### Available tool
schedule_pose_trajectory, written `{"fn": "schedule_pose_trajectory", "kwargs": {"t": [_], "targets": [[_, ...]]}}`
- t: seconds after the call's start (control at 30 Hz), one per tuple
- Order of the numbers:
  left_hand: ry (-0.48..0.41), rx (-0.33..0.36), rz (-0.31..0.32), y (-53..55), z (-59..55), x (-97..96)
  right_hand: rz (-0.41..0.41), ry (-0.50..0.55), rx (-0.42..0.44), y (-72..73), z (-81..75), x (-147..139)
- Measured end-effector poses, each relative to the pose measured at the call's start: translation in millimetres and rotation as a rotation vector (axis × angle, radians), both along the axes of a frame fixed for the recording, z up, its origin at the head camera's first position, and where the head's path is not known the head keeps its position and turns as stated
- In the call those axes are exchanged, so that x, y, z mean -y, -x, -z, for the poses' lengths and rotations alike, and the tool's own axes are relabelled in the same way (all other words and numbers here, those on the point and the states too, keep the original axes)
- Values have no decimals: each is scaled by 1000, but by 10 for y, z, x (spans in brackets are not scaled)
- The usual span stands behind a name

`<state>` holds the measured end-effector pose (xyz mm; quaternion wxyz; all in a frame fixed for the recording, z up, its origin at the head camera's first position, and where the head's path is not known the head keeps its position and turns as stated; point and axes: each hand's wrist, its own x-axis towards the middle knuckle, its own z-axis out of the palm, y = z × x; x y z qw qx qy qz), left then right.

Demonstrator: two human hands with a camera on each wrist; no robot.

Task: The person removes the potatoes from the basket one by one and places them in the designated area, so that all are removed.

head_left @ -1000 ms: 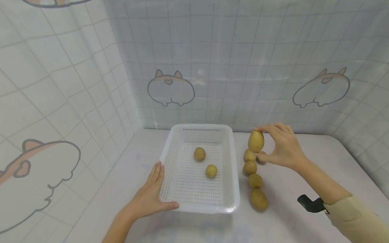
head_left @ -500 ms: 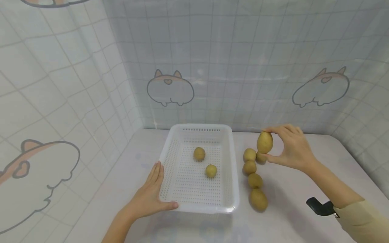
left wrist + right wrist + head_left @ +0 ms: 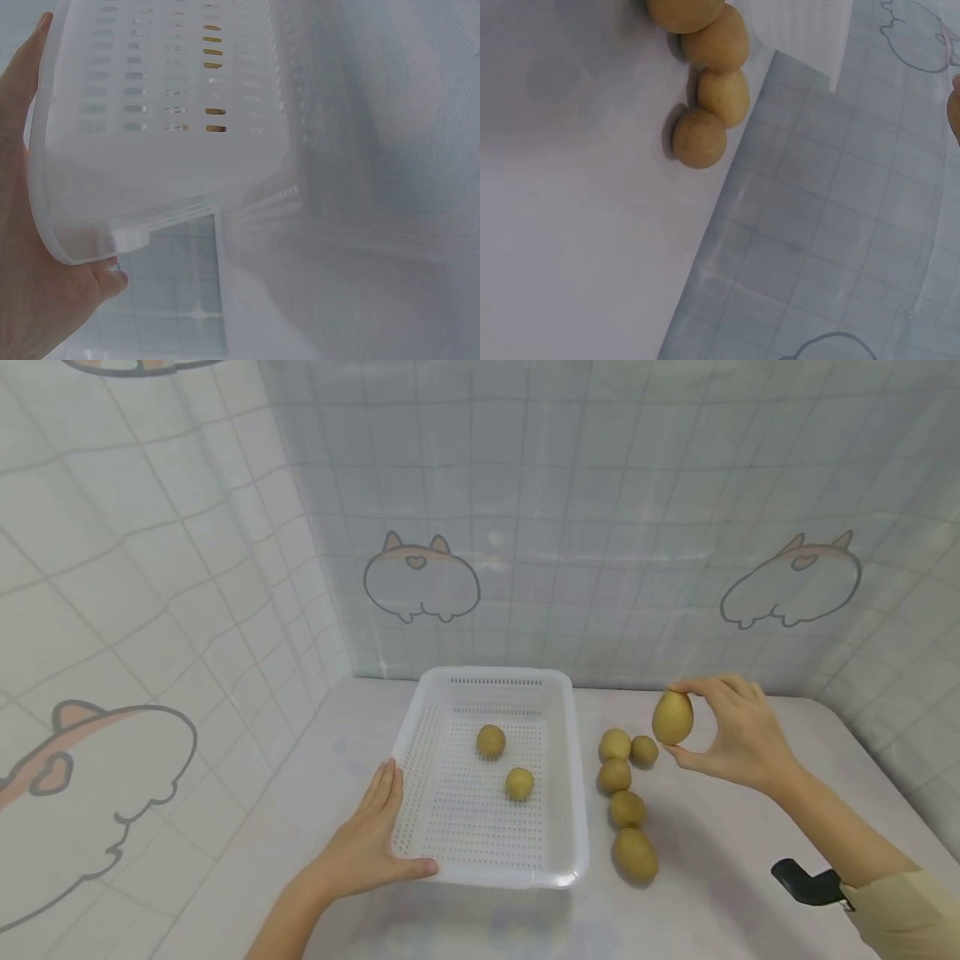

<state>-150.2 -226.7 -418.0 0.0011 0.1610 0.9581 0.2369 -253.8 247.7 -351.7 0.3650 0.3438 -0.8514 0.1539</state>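
Note:
My right hand (image 3: 742, 739) pinches a yellow-brown potato (image 3: 672, 718) between thumb and fingertips, raised at the back right. Only a sliver of that potato (image 3: 954, 116) shows at the right edge of the right wrist view. At the near left corner of a white perforated plastic basket (image 3: 581, 777), my left hand (image 3: 367, 847) rests with straight fingers along the left side and the thumb at the front rim. Two small potatoes lie apart inside: a browner potato (image 3: 491, 742) towards the back and a yellower potato (image 3: 519, 784) nearer the middle.
Right of the basket several potatoes form a line, from a large potato (image 3: 635, 856) in front to a yellower potato (image 3: 615, 745) behind. A small round potato (image 3: 643, 751) sits beside the far end. Sheets with dog drawings (image 3: 422, 581) surround the pale table (image 3: 750, 852).
My right hand has carried the potato rightward and slightly nearer, uncovering the small round potato at the line's far end. The left hand and basket stay in place.

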Motion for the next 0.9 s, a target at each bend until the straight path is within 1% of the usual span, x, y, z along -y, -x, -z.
{"fn": "schedule_pose_trajectory", "kwargs": {"t": [0.2, 0.53, 0.7, 0.9], "targets": [[6, -6, 0, 0, -20, 2, 23, -2, -24, -7, 38, -69], [2, -6, -6, 3, 2, 6, 52, -15, -10, -24, 113, -154], [1, -2, -10, 6, 20, 12, 43, -21, 30, -11, 195, -196], [-5, 0, -7, 9, 28, 15, 55, -38, 51, 25, 361, -221]]}}
